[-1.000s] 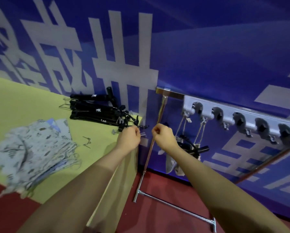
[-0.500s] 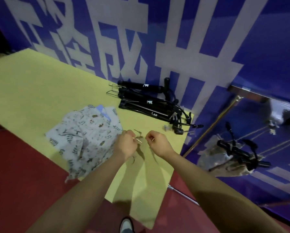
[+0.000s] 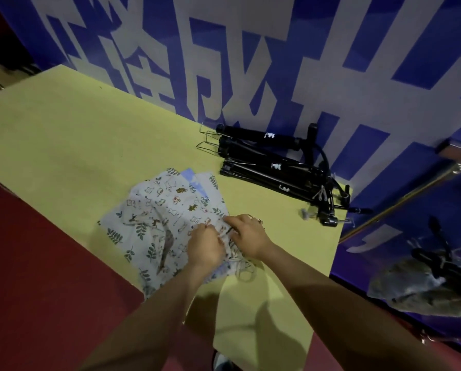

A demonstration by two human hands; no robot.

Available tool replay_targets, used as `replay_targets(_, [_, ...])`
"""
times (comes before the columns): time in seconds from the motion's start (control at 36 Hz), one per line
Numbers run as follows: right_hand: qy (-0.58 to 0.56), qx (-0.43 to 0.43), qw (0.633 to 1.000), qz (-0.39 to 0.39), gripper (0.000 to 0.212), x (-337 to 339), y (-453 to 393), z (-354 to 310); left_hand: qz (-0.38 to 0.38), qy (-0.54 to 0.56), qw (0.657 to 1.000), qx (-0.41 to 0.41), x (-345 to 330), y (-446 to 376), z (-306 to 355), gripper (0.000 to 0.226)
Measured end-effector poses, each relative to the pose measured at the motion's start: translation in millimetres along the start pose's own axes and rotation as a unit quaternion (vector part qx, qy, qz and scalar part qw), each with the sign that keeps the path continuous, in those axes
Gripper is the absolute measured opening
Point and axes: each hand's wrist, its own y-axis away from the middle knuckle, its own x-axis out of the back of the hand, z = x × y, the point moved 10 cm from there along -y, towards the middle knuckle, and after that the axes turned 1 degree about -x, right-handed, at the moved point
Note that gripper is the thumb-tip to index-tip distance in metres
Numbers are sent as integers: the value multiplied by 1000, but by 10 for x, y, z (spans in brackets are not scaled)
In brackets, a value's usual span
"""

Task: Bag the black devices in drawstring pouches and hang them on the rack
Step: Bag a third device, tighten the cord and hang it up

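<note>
**Stock on the yellow table: pouches, devices, one bagged unit**

Item 1. Stack of drawstring pouches (image 3: 159, 223): pale printed fabric with leaves and small animals, lying flat and overlapping near the front edge of the yellow table (image 3: 77, 145). A light-blue pouch edge (image 3: 190, 178) shows at the far side of the stack. Whether any pouch in the stack holds anything cannot be told; all lie flat.

Item 2. Left hand (image 3: 206, 249): on the right-hand edge of the stack, fingers curled and pinching a fold of pouch fabric. Right hand (image 3: 248, 236): just beside the left, knuckles up, fingers bent down into the same gathered cloth. Pale cord loops (image 3: 244, 273) lie below the two hands.

Item 3. Black devices (image 3: 274, 167): several long black folded units, piled side by side at the back of the table against the blue wall (image 3: 438, 49), unbagged, well apart from the pouches. Thin wire hooks (image 3: 209, 140) project from their left end.

Item 4. Bagged unit (image 3: 421, 287): a grey printed pouch at lower right, beyond the table, blurred, with black device parts protruding from its mouth.
</note>
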Motion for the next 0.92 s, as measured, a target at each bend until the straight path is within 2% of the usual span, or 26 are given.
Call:
replay_targets(0.08, [-3,-6,1000,29,40,68,-51,-34,38,78,995,-54,121,-57,48,16])
replay_targets(0.19, [-87,2,990,114,23,333,-68,-80,78,144,972,-167,360,-74,212,16])
replay_targets(0.33, [-256,3,955,152,12,627,-83,-79,82,74,966,-235,597,-65,413,13])
replay_targets(0.42, [-255,5,950,181,13,809,-94,-96,16,-49,960,-274,473,-11,514,37])
replay_targets(0.56, [-219,28,955,199,15,985,-110,-130,-15,-91,966,-243,450,-66,437,63])
replay_targets(0.67, [-206,26,954,217,21,1063,-85,-75,-39,-45,970,-237,539,-93,516,83])
replay_targets(0.75, [-224,-2,944,242,25,1101,-19,44,-29,15,978,-206,631,-184,546,87])
replay_targets(0.81, [-213,-44,946,240,21,1047,17,200,-19,55,980,-190,709,-253,572,88])
replay_targets(0.92, [-129,-103,971,176,14,799,78,473,3,85,979,-186,843,-330,666,88])
